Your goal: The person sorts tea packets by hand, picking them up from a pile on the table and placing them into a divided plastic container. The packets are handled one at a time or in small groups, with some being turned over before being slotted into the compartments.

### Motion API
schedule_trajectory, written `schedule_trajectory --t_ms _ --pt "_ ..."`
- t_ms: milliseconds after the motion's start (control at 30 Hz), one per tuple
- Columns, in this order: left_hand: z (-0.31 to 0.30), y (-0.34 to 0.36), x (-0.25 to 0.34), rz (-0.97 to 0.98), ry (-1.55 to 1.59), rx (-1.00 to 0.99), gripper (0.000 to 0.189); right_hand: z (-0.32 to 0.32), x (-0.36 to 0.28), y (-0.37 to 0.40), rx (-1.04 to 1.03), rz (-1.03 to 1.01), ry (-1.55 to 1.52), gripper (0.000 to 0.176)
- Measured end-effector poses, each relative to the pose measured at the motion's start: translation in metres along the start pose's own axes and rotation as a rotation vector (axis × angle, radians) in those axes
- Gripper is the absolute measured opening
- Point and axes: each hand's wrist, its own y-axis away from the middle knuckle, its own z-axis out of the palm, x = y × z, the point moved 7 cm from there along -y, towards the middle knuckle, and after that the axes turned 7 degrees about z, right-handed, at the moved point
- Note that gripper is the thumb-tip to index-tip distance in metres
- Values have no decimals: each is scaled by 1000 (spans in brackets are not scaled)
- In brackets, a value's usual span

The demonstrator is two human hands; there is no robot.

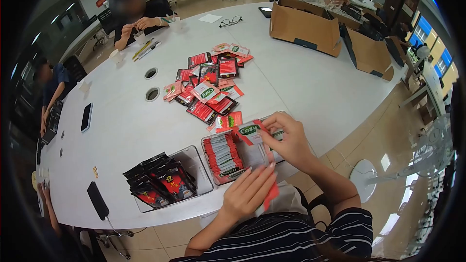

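Observation:
My right hand (290,140) pinches a red and white "Cozy" sachet (249,133) above a clear box (221,180). Inside that box, a tight row of similar sachets (223,153) stands on edge on the left side, and more sachets lie partly behind my right hand. My left hand (249,193) is at the box's front edge, fingers together over a red sachet (272,195) that shows beyond them. To the left, a second clear tray (203,167) holds several black and red packets (162,179). Beyond the boxes lies a mixed pile of sachets (208,85).
Open cardboard boxes (306,26) stand at the back right. Glasses (230,21), pens (145,49), a paper cup (115,57), a phone (87,117) and a black power bank (98,200) with a cable lie about the table. Other people sit around it. A fan (427,150) stands at right.

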Motion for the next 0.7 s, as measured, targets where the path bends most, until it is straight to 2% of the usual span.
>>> schedule_trajectory --t_ms 67,100,233,333,533,567,667,700 --pt "7 -10 -7 -140 -14 -158 47 10 1 -1 -70 26 61 15" --pt "11 -7 -14 -155 -47 -222 60 15 3 -2 -97 15 135 18" --pt "-3 -5 -21 -218 -51 -178 60 25 -14 -3 -100 -166 502 29" --pt "-7 -3 -25 -297 -33 -164 57 35 -13 -6 -171 -255 571 36" --pt "-7 -4 -20 -244 49 -187 55 40 -26 -13 -152 -488 830 38" --pt "-7 -6 -17 -206 57 -199 61 40 -31 -12 -128 -532 883 37" --pt "-5 -6 -13 -164 139 -158 60 44 -36 -10 -155 -569 1035 31" --pt "-9 -11 -10 -148 171 -123 56 46 -36 -10 -164 -570 1063 35"
